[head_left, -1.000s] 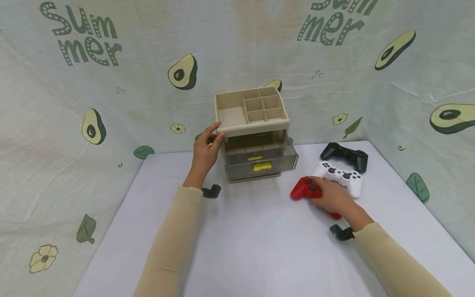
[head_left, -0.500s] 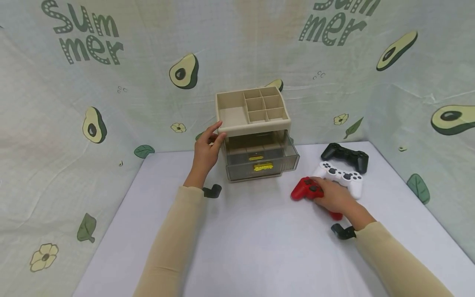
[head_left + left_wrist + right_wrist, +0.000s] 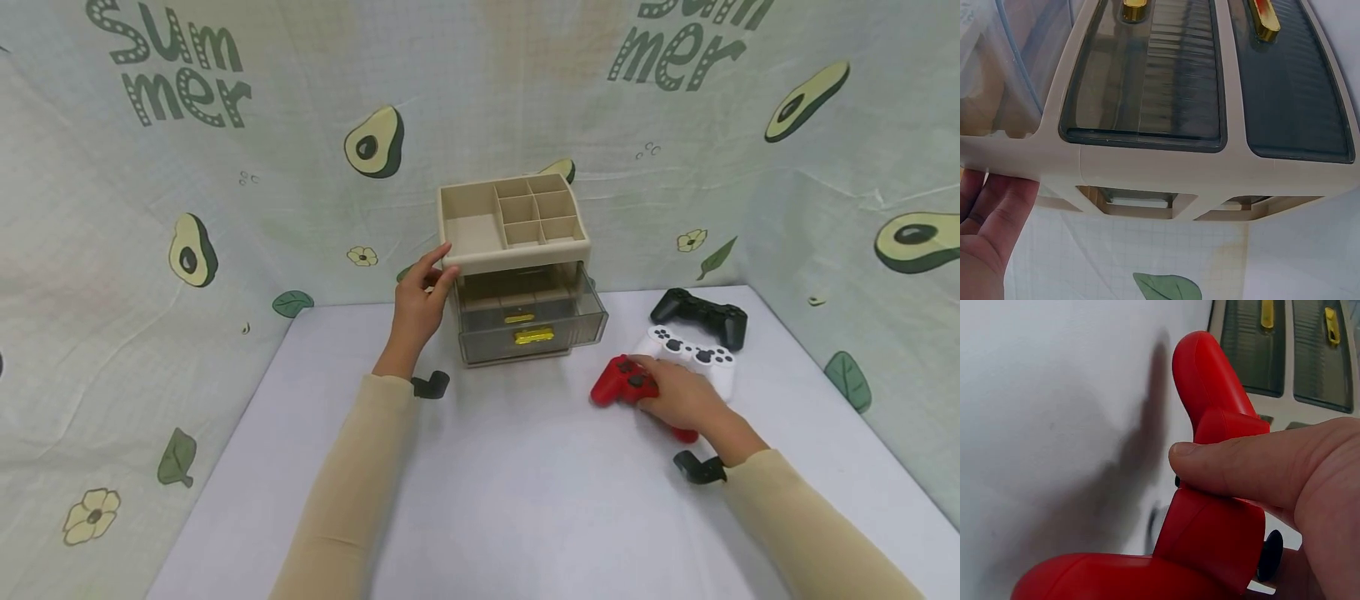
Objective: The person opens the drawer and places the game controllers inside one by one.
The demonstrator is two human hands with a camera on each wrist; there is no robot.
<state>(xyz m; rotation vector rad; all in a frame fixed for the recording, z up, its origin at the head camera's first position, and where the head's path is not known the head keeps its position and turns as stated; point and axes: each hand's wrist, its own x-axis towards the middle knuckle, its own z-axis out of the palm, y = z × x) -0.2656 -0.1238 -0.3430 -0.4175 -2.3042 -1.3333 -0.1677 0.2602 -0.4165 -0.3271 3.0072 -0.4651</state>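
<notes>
A beige desktop organizer stands at the back of the table, its clear drawer with a gold handle pulled out. My left hand holds its upper left front corner, thumb at the front edge. In the left wrist view, the left fingers lie against the organizer's side wall. To the right, my right hand grips a red game controller around its middle. Seen from the right wrist, the right thumb crosses the controller between its two grips, and a shadow falls beside it on the tabletop.
Behind the red controller lie a white game controller, partly covered by the right hand, and a black game controller. The organizer's top has several open compartments. A patterned cloth hangs behind and beside the white table.
The head view has shifted slightly. My right hand has moved a little to the right, still gripping the red controller. The left hand stays at the organizer's corner.
</notes>
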